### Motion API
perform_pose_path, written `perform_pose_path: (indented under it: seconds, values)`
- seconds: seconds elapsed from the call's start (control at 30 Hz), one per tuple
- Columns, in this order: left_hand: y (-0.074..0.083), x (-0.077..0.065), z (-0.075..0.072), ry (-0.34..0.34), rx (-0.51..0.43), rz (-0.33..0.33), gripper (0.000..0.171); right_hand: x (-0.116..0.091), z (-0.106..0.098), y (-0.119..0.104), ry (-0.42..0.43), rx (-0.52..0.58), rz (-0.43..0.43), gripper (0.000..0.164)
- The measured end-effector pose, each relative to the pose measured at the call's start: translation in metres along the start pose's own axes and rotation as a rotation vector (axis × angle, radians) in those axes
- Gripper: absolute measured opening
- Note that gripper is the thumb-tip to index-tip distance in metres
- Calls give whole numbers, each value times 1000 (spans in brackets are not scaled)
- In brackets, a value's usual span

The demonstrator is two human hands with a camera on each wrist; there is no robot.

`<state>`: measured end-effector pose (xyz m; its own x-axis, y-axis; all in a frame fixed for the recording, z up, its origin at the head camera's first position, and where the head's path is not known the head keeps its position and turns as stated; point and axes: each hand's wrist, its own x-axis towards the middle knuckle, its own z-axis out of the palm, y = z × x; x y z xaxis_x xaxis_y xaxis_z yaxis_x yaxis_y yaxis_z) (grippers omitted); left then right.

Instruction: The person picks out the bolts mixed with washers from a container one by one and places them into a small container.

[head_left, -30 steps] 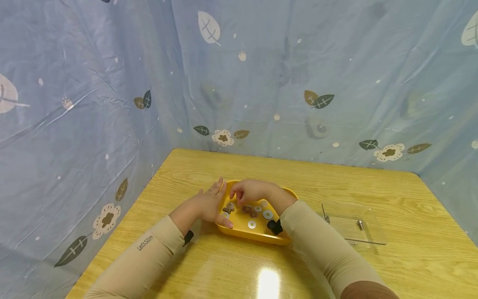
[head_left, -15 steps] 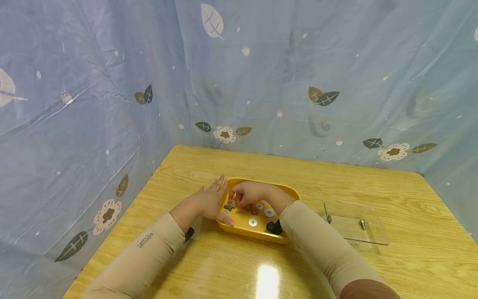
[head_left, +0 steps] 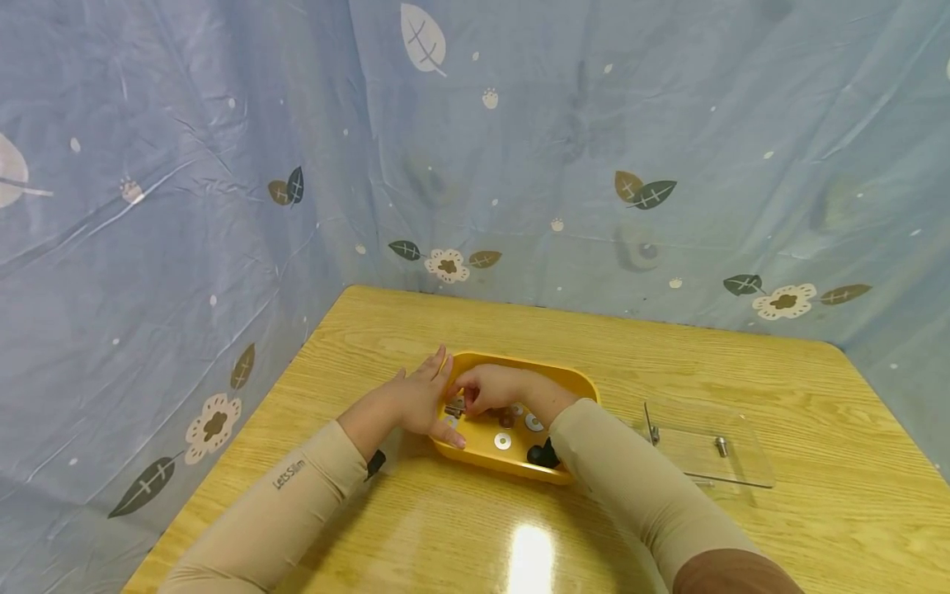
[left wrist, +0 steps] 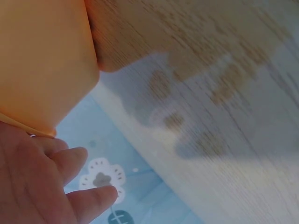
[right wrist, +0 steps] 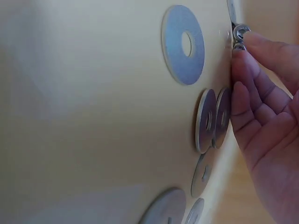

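Observation:
In the head view my left hand [head_left: 419,404] rests with spread fingers on the left end of a yellow plastic bin [head_left: 505,469]. The left wrist view has that hand [left wrist: 32,182] against the bin's rim, its fingers extended. My right hand [head_left: 497,388] reaches down inside the bin near its left end. There its thumb and index finger pinch one of the small metal bolts [head_left: 453,410]. Close up in the right wrist view, a socket-head bolt [right wrist: 241,31] sits at the fingertips. Flat round washers [right wrist: 184,44] lie on the bin floor; the hand covers some.
Right of the bin, a clear plastic sheet [head_left: 750,462] is on the wooden table [head_left: 416,528], with a bolt [head_left: 721,446] upon it. A flowered blue curtain [head_left: 519,165] hangs behind and to the left. Black wrist devices [head_left: 545,454] are partly visible.
My right hand has shifted slightly left and down, from above the washers to the bolts. The left hand stays on the bin. The head view has tilted a little.

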<state>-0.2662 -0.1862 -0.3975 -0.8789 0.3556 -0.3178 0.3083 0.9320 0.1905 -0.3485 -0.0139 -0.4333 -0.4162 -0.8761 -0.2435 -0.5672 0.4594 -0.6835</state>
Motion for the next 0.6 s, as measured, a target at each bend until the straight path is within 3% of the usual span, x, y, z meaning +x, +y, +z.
perform_pose_path:
  seconds: [0.6]
  values:
    - [1,1,0,-3,16,-1,130,5,4,3,37,-26,3,22]
